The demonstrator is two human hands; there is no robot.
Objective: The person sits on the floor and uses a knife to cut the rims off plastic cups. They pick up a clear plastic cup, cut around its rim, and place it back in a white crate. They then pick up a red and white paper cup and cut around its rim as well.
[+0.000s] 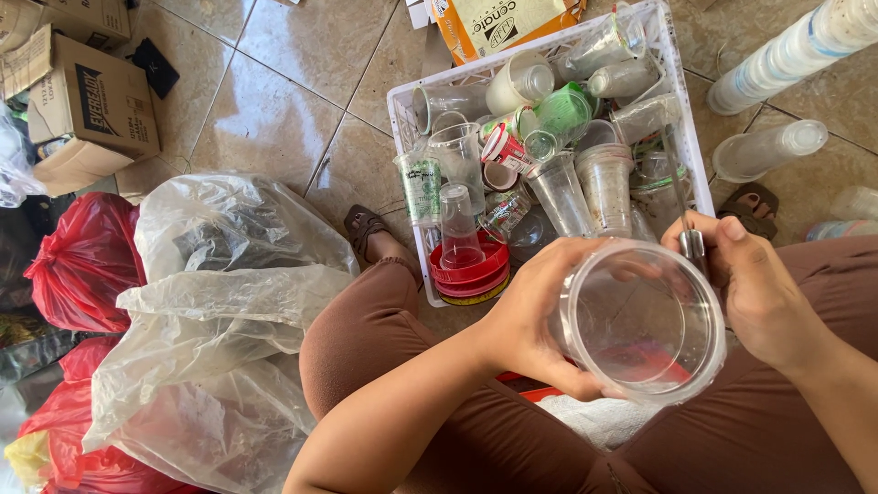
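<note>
Tiled floor beneath; left hand (530, 316) curled around clear cup (645, 320), right hand (754, 284) pinching blade (692, 245) (thin, metal).

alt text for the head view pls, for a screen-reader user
A seated person's left hand holds a clear plastic cup over their lap while the right hand pinches a thin metal tool at its rim. Ahead on the tiled floor sits a white crate of used plastic cups, with clear and red plastic bags at left.

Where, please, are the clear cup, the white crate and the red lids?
clear cup (640, 320), head view, on its see-through side wall.
white crate (688, 137), head view, on its right rim.
red lids (468, 274), head view, on the stack's top edge.
</note>
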